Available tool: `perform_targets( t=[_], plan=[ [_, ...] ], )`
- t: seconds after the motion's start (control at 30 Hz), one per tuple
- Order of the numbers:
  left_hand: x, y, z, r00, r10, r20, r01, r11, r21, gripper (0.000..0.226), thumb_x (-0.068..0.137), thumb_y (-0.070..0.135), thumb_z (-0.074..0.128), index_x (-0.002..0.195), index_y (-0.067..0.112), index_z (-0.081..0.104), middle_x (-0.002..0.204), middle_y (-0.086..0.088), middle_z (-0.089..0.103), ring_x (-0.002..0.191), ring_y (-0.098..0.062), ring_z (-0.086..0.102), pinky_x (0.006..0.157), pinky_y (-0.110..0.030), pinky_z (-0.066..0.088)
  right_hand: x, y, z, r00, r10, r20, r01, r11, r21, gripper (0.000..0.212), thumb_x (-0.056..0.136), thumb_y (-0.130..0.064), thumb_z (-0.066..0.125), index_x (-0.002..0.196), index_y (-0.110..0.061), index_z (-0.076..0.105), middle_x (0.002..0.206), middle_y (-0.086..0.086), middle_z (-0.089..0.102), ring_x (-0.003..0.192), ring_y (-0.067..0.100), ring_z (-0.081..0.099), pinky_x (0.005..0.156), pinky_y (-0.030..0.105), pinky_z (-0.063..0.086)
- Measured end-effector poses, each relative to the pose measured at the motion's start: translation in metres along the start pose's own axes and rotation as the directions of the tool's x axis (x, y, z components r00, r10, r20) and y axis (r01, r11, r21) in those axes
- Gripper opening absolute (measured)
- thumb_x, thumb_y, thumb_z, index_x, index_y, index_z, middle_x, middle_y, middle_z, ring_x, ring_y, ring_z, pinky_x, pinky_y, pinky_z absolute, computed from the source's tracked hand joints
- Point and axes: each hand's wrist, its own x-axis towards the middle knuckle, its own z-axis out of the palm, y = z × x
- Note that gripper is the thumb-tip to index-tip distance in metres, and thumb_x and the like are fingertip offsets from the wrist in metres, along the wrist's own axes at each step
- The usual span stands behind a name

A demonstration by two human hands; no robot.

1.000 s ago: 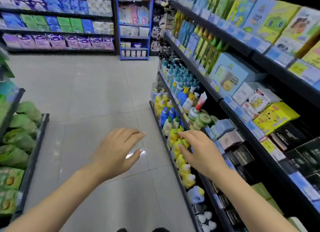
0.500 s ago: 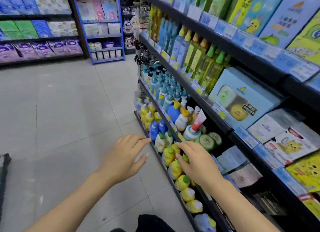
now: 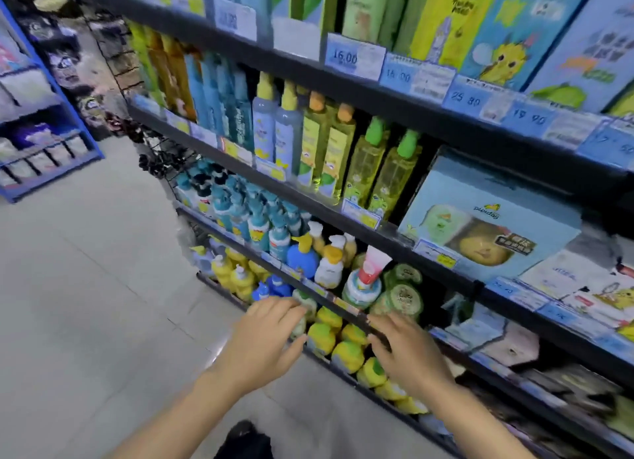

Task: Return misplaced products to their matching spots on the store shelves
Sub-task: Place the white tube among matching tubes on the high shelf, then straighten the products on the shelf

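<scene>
- Two hands out in front of you, both low by the bottom shelves, so let's run across from the left.
- Far left, a blue rack (image 3: 51, 143) stands back across the pale tiled floor (image 3: 85, 287), its packets too blurred to read.
- Your left hand (image 3: 264, 338) comes next: fingers straight and spread, thumb out, holding nothing, fingertips right at a small pale green bottle (image 3: 303, 313) on the bottom shelf.
- Just right of that hand sit the yellow-and-green pump bottles (image 3: 334, 338), packed in a row along the bottom shelf edge, between your two hands.
- Your right hand (image 3: 408, 352) is flat and loose too, nothing gripped, fingers lying over the dark shelf rail (image 3: 350, 313) and the yellow-and-green pump bottles below it.
- Up on the shelf above that rail, a pink-capped tube (image 3: 372, 270) stands propped on a round tub among green-lidded jars (image 3: 406, 295); it looks unlike its neighbours.
- Left of the tube, a blue pump bottle (image 3: 303, 259) stands among white and yellow ones.
- Higher up, tall yellow-green bottles (image 3: 377, 167) line a shelf.
- Right of those, a big light-blue box (image 3: 490, 225) fills its bay.
</scene>
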Motion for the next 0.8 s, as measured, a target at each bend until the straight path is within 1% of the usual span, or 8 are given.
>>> perform_targets(
  t=[0.13,0.17,0.3,0.4,0.5,0.6,0.7,0.8],
  plan=[
    [0.032,-0.058,-0.006,0.992,0.114,0.061,-0.112,0.993,-0.047,0.039,0.084,0.038,0.051,0.116,0.017,0.057,0.100,-0.002,0.061,0.085,-0.025,0.058,0.074,-0.034,0.043,0.007,-0.019,0.016,0.976,0.217,0.026,-0.218,0.975,0.053,0.056,0.089,-0.047,0.029,0.127,-0.018,0.058,0.123,0.001,0.060,0.116,0.023,0.053,0.095,0.030,0.043],
    [0.042,-0.070,-0.005,0.989,0.127,0.078,-0.123,0.991,-0.048,0.040,0.082,0.038,0.052,0.116,0.017,0.056,0.100,-0.004,0.061,0.084,-0.028,0.059,0.072,-0.036,0.044,0.008,-0.022,0.020,0.965,0.260,0.033,-0.262,0.963,0.061,0.057,0.089,-0.048,0.027,0.130,-0.020,0.055,0.128,0.000,0.057,0.120,0.021,0.049,0.097,0.030,0.041],
    [0.075,-0.096,0.008,0.969,0.193,0.152,-0.181,0.980,-0.086,0.046,0.080,0.037,0.049,0.117,0.012,0.060,0.105,-0.008,0.064,0.085,-0.032,0.062,0.070,-0.035,0.052,0.014,-0.022,0.032,0.925,0.378,0.040,-0.380,0.921,0.089,0.042,0.096,-0.036,0.044,0.136,-0.022,0.048,0.133,-0.004,0.052,0.123,0.019,0.045,0.097,0.029,0.037],
    [0.095,-0.099,0.028,0.950,0.248,0.192,-0.230,0.967,-0.108,0.044,0.083,0.037,0.045,0.119,0.012,0.057,0.103,-0.008,0.065,0.086,-0.031,0.062,0.072,-0.036,0.053,0.024,-0.015,0.040,0.889,0.457,-0.025,-0.451,0.884,0.123,0.036,0.092,-0.031,0.053,0.124,-0.017,0.058,0.118,0.001,0.062,0.111,0.023,0.055,0.087,0.031,0.043],
    [0.110,-0.098,0.054,0.932,0.288,0.223,-0.262,0.955,-0.137,0.046,0.083,0.036,0.044,0.115,0.009,0.062,0.101,-0.007,0.065,0.085,-0.030,0.061,0.072,-0.036,0.052,0.036,-0.005,0.054,0.844,0.532,-0.072,-0.519,0.843,0.140,0.032,0.088,-0.024,0.061,0.117,-0.012,0.062,0.107,0.008,0.066,0.100,0.028,0.059,0.078,0.032,0.046],
    [0.124,-0.098,0.085,0.934,0.270,0.234,-0.241,0.959,-0.148,0.046,0.083,0.037,0.044,0.114,0.010,0.065,0.097,-0.005,0.065,0.082,-0.028,0.061,0.070,-0.032,0.050,0.046,0.011,0.076,0.821,0.565,-0.085,-0.551,0.822,0.142,0.035,0.088,-0.026,0.060,0.119,-0.011,0.061,0.110,0.010,0.067,0.100,0.031,0.061,0.080,0.034,0.049],
    [0.141,-0.103,0.127,0.926,0.263,0.271,-0.225,0.960,-0.165,0.047,0.081,0.040,0.044,0.110,0.008,0.065,0.093,-0.009,0.065,0.079,-0.034,0.061,0.066,-0.037,0.052,0.058,0.034,0.100,0.792,0.608,-0.061,-0.593,0.789,0.161,0.039,0.089,-0.027,0.059,0.123,-0.009,0.057,0.113,0.014,0.065,0.104,0.034,0.059,0.082,0.039,0.050],
    [0.158,-0.105,0.168,0.924,0.250,0.288,-0.210,0.964,-0.163,0.055,0.080,0.042,0.042,0.117,0.007,0.063,0.101,-0.012,0.066,0.085,-0.037,0.062,0.069,-0.040,0.052,0.072,0.057,0.123,0.778,0.623,-0.086,-0.602,0.777,0.182,0.045,0.090,-0.029,0.057,0.129,-0.006,0.052,0.121,0.016,0.061,0.112,0.033,0.056,0.091,0.039,0.048]
  ],
)
